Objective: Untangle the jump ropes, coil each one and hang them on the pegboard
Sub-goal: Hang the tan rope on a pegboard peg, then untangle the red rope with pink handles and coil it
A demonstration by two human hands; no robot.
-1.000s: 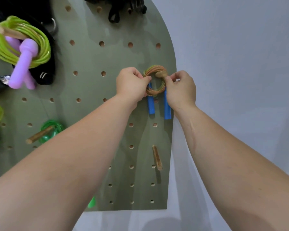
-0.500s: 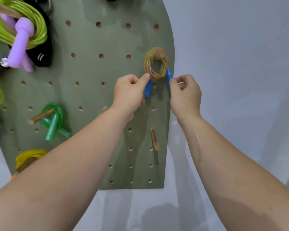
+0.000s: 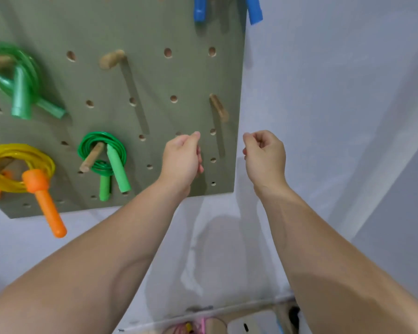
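Curling their fingers inward on nothing, the left hand (image 3: 182, 157) and right hand (image 3: 266, 155) hover near the olive-green pegboard (image 3: 155, 25). At twelve o'clock hang blue plastic rope handles (image 3: 199, 9), long axes vertical. A blurred pink-and-yellow tangle (image 3: 198, 325), probably the next rope, lies at six o'clock, slightly nearer the left hand.

Left hand (image 3: 182, 160) curled; right hand (image 3: 266, 155) curled

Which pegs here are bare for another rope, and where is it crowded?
Two are bare: the upper-middle wooden peg, right of the translucent green rope, and the right-edge wooden peg, below the blue handles. The olive pegboard's lower left is crowded: yellow rope with orange handles, dark green rope.
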